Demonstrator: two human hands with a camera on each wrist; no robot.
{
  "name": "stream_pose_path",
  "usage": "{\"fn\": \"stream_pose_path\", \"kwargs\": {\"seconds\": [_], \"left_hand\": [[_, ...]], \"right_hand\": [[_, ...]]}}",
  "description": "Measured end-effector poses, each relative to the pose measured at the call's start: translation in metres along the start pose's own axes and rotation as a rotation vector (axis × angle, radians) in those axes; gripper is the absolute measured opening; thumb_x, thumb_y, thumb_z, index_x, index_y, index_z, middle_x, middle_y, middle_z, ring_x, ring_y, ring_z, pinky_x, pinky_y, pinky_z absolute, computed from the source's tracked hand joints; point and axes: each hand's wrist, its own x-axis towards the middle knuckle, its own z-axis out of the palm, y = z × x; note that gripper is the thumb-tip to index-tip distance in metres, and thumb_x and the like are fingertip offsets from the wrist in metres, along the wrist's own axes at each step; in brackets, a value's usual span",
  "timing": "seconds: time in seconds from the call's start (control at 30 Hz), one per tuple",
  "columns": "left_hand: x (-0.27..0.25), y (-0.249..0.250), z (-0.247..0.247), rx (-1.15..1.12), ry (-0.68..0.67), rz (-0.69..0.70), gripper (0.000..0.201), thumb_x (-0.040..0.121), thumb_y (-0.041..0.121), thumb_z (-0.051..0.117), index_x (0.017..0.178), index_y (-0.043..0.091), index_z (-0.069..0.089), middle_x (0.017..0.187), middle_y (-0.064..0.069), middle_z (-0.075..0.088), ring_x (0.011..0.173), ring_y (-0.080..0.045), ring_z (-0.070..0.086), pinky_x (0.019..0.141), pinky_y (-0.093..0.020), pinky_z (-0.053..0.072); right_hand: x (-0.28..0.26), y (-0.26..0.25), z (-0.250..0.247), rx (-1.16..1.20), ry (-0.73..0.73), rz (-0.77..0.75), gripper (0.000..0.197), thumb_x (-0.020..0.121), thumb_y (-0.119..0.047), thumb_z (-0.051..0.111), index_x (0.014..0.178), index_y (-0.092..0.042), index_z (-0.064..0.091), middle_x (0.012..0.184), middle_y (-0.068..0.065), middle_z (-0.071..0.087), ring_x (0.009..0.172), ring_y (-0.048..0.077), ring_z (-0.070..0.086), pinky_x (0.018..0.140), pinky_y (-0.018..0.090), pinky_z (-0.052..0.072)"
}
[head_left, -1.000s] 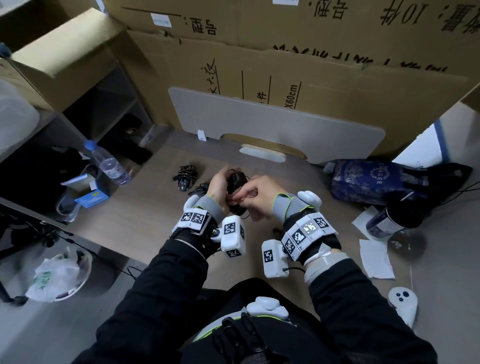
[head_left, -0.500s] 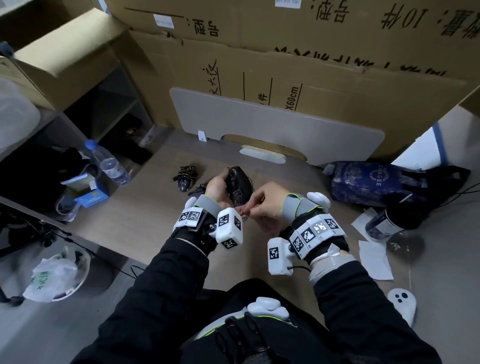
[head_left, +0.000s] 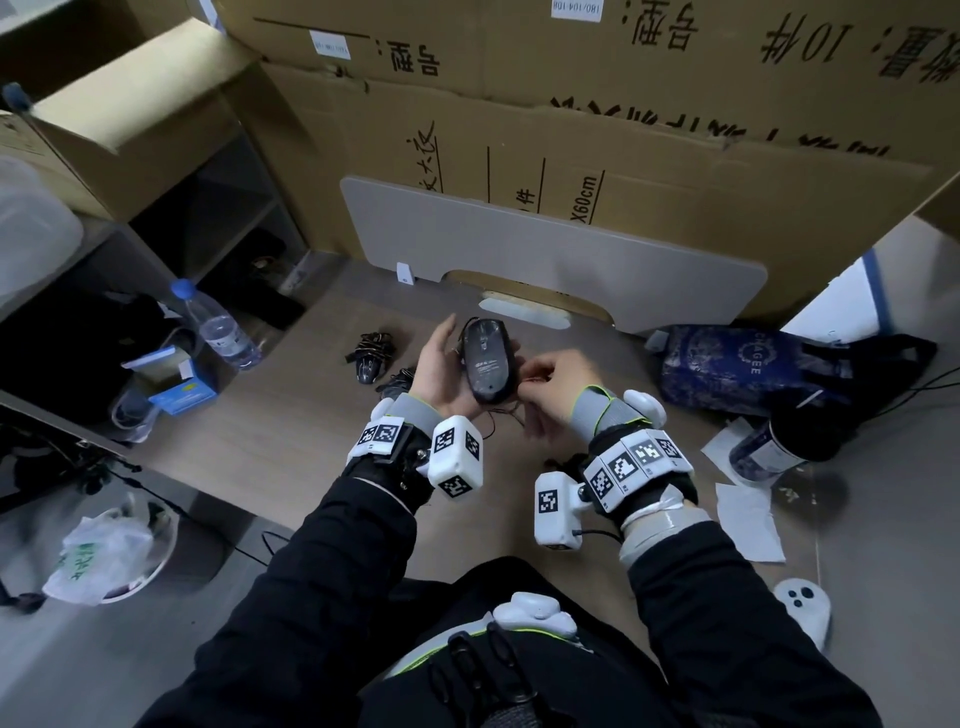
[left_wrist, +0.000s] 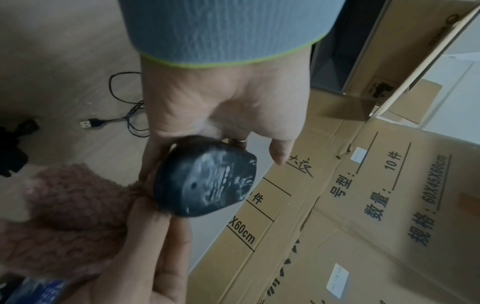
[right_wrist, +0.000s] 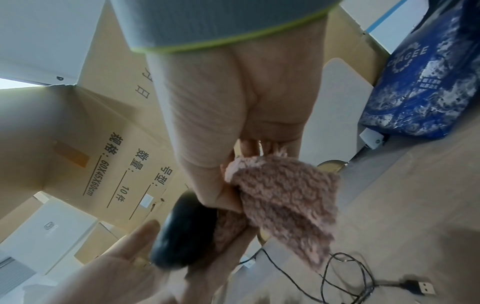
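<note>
If you start at the left, a water bottle (head_left: 218, 327) and a small blue box (head_left: 182, 392) sit at the edge of the counter (head_left: 270, 447). Next to them lies a spare mouse (head_left: 370, 357) with its wire wound round it.

Then comes the left hand (head_left: 441, 376). It is palm up and cups the black mouse (head_left: 488, 364), with fingers bent along its side and the thumb sticking out free. The mouse is held up off the counter, belly up, so its label shows. Its cord (left_wrist: 124, 115) hangs down, and the plug lies loose on the counter.

Just right of it, a fluffy pink cloth (right_wrist: 285, 195) touches the near side of the mouse. The right hand (head_left: 556, 387) pinches that cloth between thumb and fingers.

I think the job is wiping the mouse clean, and it looks about halfway. The belly and edge are getting rubbed now. The top is hidden, so I cannot tell if it is clean. The spare mouse may still need a wipe.

Far right are a blue bag (head_left: 737, 364), some paper tissues (head_left: 748, 519) and a white controller (head_left: 802, 605).
</note>
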Motion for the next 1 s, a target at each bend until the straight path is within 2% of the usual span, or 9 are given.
{"fn": "stream_pose_path", "kwargs": {"seconds": [0.13,0.23,0.33,0.47,0.57,0.73,0.83,0.93,1.0], "left_hand": [[0.001,0.002,-0.002,-0.043,0.036,0.033,0.053,0.097,0.05,0.049,0.128,0.007,0.052,0.119,-0.026,0.062,0.116,-0.044,0.058,0.106,-0.064,0.039],[0.005,0.002,-0.007,-0.048,0.066,0.053,0.051,0.101,0.046,0.04,0.134,0.009,0.051,0.126,-0.026,0.059,0.127,-0.046,0.053,0.103,-0.065,0.041],[0.004,0.002,-0.007,0.002,0.065,0.037,0.041,0.101,0.039,0.037,0.129,0.014,0.054,0.13,-0.023,0.061,0.118,-0.041,0.06,0.095,-0.058,0.048],[0.004,-0.002,0.0,0.104,0.02,-0.008,0.031,0.1,0.035,0.042,0.109,0.015,0.063,0.106,-0.014,0.069,0.094,-0.03,0.064,0.087,-0.041,0.045],[0.005,-0.003,0.003,0.159,-0.036,-0.051,0.036,0.097,0.04,0.047,0.118,0.015,0.062,0.112,-0.014,0.067,0.097,-0.033,0.064,0.095,-0.05,0.047],[0.007,-0.007,0.006,0.254,-0.102,-0.037,0.044,0.092,0.04,0.051,0.132,0.023,0.056,0.097,-0.012,0.056,0.081,-0.033,0.061,0.078,-0.04,0.048],[0.01,-0.015,0.01,0.336,-0.047,-0.037,0.06,0.094,0.059,0.045,0.134,0.018,0.059,0.105,-0.015,0.059,0.087,-0.031,0.059,0.084,-0.044,0.042],[0.01,-0.016,0.013,0.41,-0.074,-0.044,0.087,0.089,0.08,0.032,0.134,0.01,0.059,0.128,-0.022,0.054,0.114,-0.036,0.051,0.102,-0.051,0.037],[0.006,-0.013,0.017,0.409,-0.061,-0.028,0.093,0.09,0.082,0.021,0.126,0.008,0.065,0.132,-0.026,0.053,0.119,-0.039,0.05,0.108,-0.055,0.035]], "right_hand": [[0.0,-0.002,-0.007,0.115,0.209,-0.007,0.019,0.079,-0.01,0.066,0.091,-0.023,0.072,0.073,-0.001,0.072,0.045,0.024,0.065,0.042,0.03,0.055],[0.005,-0.004,-0.01,0.226,0.275,-0.074,0.03,0.08,-0.009,0.067,0.105,-0.024,0.072,0.101,-0.002,0.066,0.057,0.026,0.069,0.042,0.039,0.056],[0.013,-0.006,-0.01,0.192,0.301,-0.114,0.031,0.088,-0.014,0.059,0.111,-0.03,0.072,0.106,0.001,0.069,0.066,0.03,0.07,0.058,0.043,0.061],[0.019,-0.003,-0.011,0.099,0.353,-0.183,0.03,0.091,-0.014,0.055,0.111,-0.03,0.07,0.105,-0.004,0.07,0.088,0.018,0.064,0.077,0.015,0.051],[0.024,0.004,-0.011,0.157,0.406,-0.201,0.022,0.087,-0.015,0.066,0.103,-0.03,0.068,0.103,-0.009,0.071,0.095,0.009,0.064,0.091,0.023,0.05],[0.02,0.005,-0.023,0.27,0.588,-0.205,0.011,0.082,-0.026,0.073,0.092,-0.029,0.07,0.084,-0.013,0.07,0.086,0.01,0.067,0.068,0.004,0.044],[0.016,-0.006,-0.021,0.404,0.433,-0.237,0.009,0.08,-0.035,0.073,0.088,-0.032,0.074,0.077,-0.008,0.071,0.073,0.014,0.069,0.066,0.026,0.058],[0.019,-0.007,-0.009,0.262,0.219,-0.241,0.013,0.094,-0.027,0.061,0.094,-0.027,0.074,0.073,-0.011,0.07,0.061,-0.011,0.057,0.07,0.019,0.047],[0.023,-0.001,-0.002,0.163,0.14,-0.23,0.024,0.097,-0.015,0.055,0.109,-0.021,0.075,0.071,-0.011,0.068,0.051,-0.015,0.053,0.071,0.018,0.045]]}}
